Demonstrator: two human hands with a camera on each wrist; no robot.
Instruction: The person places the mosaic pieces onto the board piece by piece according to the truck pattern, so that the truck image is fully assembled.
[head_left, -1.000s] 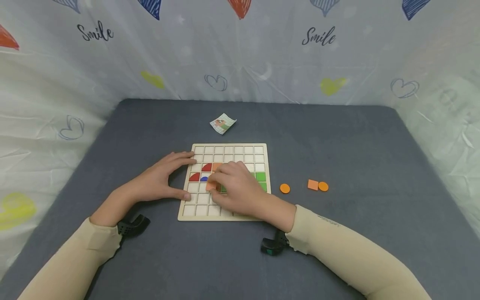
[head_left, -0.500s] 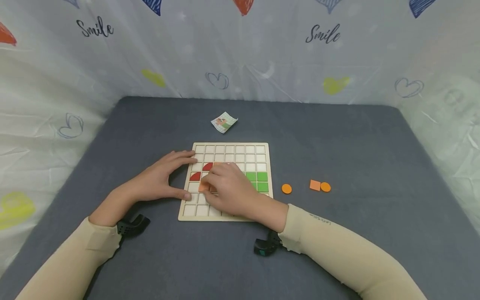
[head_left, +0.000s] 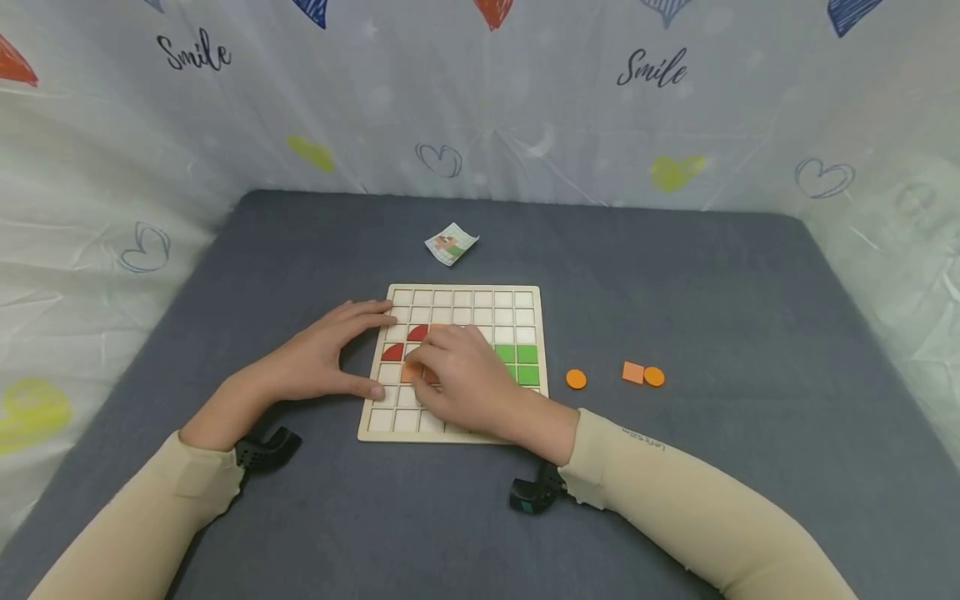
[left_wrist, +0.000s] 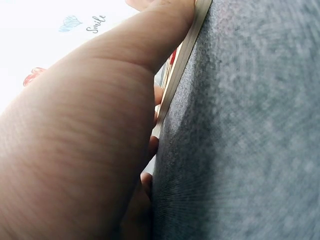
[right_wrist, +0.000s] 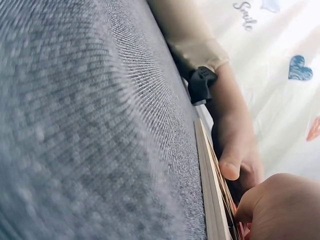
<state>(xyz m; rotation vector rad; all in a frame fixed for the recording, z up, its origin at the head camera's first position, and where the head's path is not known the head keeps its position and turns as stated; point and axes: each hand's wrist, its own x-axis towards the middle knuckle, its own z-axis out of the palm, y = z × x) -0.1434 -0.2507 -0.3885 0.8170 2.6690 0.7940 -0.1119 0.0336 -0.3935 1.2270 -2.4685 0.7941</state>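
A pale wooden grid board (head_left: 450, 297) lies flat on the table in the head view. My left hand (head_left: 318, 354) rests along its left edge, fingers straight and spread, thumb on the frame lower down. Over the middle of the board, my right hand (head_left: 476, 375) pinches an orange square tile (head_left: 408, 372) at a cell in the left part of the grid. Two red quarter-circle tiles (head_left: 392, 352) sit in cells just above that tile. Several green square tiles (head_left: 527, 354) fill cells on the right side. The right hand hides the cells in between.
To the right of the board lie an orange round tile (head_left: 576, 379), another orange square tile (head_left: 633, 372) and a second orange round tile (head_left: 654, 377) touching it. A small printed card (head_left: 452, 244) with a coloured pattern lies behind the board on the grey-covered table (head_left: 712, 292).
My right hand has shifted slightly left with the orange square tile, which now lies level at a cell. The blue piece seen earlier is now covered by the hand. My left hand stays put.
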